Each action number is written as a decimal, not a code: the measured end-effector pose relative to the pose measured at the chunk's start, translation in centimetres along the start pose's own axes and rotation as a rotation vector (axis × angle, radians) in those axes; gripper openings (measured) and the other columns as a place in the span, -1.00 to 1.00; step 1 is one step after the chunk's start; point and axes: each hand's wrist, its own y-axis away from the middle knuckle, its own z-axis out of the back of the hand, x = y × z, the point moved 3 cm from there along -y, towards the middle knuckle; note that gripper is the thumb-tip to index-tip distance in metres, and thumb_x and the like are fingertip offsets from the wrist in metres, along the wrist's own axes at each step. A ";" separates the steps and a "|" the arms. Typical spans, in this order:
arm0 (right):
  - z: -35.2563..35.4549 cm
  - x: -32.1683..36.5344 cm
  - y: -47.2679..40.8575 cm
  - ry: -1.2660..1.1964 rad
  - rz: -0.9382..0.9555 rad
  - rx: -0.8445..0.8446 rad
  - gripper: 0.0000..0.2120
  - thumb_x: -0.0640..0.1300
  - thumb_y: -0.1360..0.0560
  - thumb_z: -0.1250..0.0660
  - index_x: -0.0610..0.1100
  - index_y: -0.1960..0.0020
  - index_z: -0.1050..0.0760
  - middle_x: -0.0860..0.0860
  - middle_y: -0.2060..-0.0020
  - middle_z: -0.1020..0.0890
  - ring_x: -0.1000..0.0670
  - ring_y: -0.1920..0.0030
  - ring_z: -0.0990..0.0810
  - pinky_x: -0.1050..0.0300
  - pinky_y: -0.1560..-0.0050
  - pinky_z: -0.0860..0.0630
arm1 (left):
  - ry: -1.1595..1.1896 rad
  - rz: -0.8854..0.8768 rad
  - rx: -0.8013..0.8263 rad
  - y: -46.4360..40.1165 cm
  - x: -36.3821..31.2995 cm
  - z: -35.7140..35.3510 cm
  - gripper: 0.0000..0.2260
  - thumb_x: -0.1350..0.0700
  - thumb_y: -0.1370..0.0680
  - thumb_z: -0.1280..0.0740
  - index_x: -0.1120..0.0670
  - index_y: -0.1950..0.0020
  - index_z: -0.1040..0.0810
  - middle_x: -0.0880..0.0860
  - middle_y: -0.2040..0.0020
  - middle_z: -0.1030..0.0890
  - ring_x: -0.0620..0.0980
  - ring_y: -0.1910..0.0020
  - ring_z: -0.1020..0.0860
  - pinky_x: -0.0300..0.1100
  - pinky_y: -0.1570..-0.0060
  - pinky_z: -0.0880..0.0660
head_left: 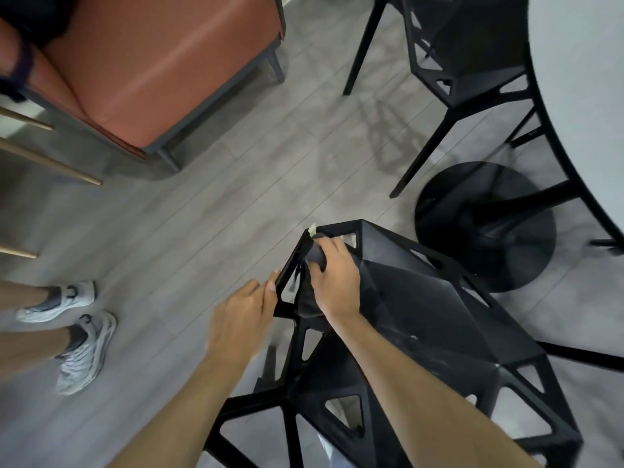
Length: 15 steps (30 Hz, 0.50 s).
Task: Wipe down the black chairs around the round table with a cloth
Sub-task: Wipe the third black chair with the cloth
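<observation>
Wiping in progress on the near chair (pixel 422 315), which stands just beside the round surface (pixel 580 96) and its black pedestal base (pixel 486 228). The dark cloth (pixel 315 256) is bunched in the grip of the right hand (pixel 332 282), fingers curled round it, and is pressed against the upper part of the chair back. The frame edge of the back is pinched by the left hand (pixel 243 312), thumb on top, steadying it. Pale smears are visible on the seat, so this chair is judged unfinished. A second chair (pixel 466 55), farther along the surface, is untouched at present; its state cannot be told.
</observation>
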 end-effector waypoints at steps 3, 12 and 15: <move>-0.8 0.5 0.8 -0.128 -0.095 -0.075 -0.68 -0.24 -0.58 -0.36 -0.03 -0.30 -0.54 0.15 -0.17 -0.54 0.07 -0.24 -0.52 0.12 -0.25 -0.52 | 0.019 0.020 0.006 0.3 -0.4 0.6 -0.47 -0.11 -0.73 0.13 -0.01 -0.43 -0.55 -0.07 0.16 -0.59 0.01 0.26 -0.57 -0.05 0.40 -0.54; -0.8 2.1 5.4 -0.230 0.082 -0.014 -0.74 -0.29 -0.54 -0.35 -0.07 -0.19 -0.58 0.11 -0.12 -0.50 0.06 -0.15 -0.54 0.11 -0.16 -0.55 | 0.137 0.220 -0.058 0.7 -0.3 1.6 -0.63 0.00 -0.70 0.06 0.06 -0.37 -0.40 0.03 0.09 -0.60 0.08 0.16 -0.54 -0.04 0.17 -0.40; -0.8 2.5 -1.0 -0.232 -0.086 -0.137 -0.76 -0.20 -0.59 -0.35 -0.03 -0.24 -0.56 0.10 -0.12 -0.49 0.04 -0.13 -0.54 0.02 -0.14 -0.58 | 0.165 0.226 -0.086 0.7 -0.2 1.6 -0.63 0.00 -0.70 0.07 0.06 -0.36 -0.40 0.01 0.19 -0.56 0.03 0.22 -0.52 -0.05 0.21 -0.40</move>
